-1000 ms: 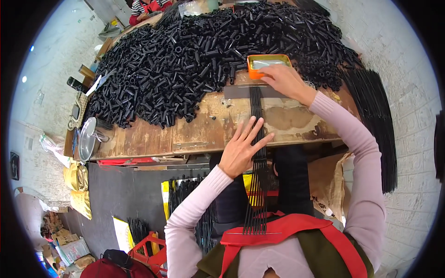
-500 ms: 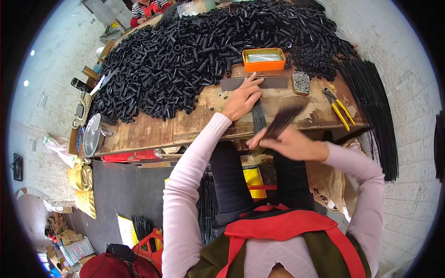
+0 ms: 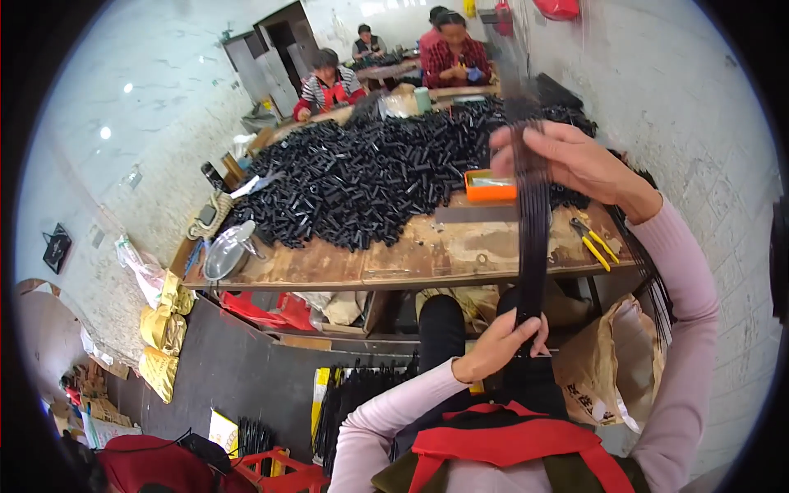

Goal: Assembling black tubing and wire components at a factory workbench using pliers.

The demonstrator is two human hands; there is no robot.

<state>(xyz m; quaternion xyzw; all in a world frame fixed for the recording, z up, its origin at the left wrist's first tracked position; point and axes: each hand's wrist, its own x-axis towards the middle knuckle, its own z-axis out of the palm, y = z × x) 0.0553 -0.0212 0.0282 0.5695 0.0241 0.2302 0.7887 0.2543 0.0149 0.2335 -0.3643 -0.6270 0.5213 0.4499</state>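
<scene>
A bundle of long, thin black rods stands nearly upright in front of me, over the table's near edge. My left hand is closed round its lower end, just above my lap. Higher up, my right hand grips the same bundle near the top, thumb across the front. Above that hand the upper ends are smeared by motion. Behind the bundle on the table lie a flat grey strip and an orange box with thin pale rods in it. Pliers with yellow handles rest to the right.
A large heap of short black tubes covers much of the wooden table. At its left end sits a shiny metal bowl. A brown paper bag stands low on the right. Several people work beyond the heap.
My hands have left the tabletop and now hold the rod bundle upright, right hand high, left hand low. The view has tilted up, bringing people at the far side into sight.
</scene>
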